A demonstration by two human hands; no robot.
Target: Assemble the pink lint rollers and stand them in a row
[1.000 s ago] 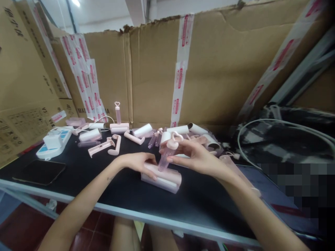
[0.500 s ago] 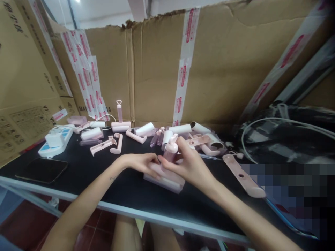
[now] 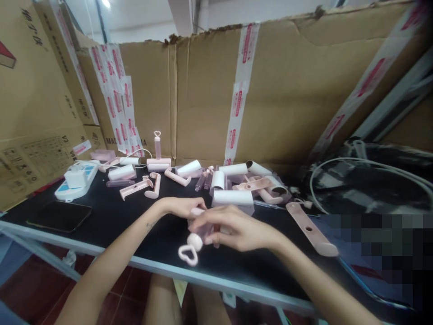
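My right hand (image 3: 233,229) grips a pink lint-roller handle (image 3: 194,241) tipped toward me, its white heart-shaped loop (image 3: 188,255) near the table's front edge. My left hand (image 3: 181,206) rests on the pink roller base just behind it; that base is mostly hidden by both hands. A white roller in a clear cover (image 3: 233,198) lies right behind my hands. A finished roller (image 3: 158,155) stands upright at the back by the cardboard.
Loose pink handles (image 3: 135,187), white rolls (image 3: 188,169) and a long pink bar (image 3: 309,228) are scattered on the black table (image 3: 111,216). A phone (image 3: 60,215) and a power strip (image 3: 77,180) lie at the left. Cardboard walls (image 3: 277,95) stand behind, cables (image 3: 365,180) at the right.
The handle, upright on the base a second ago, now lies tipped toward me with its heart end low. My right hand came down over it. The camera view shifted slightly.
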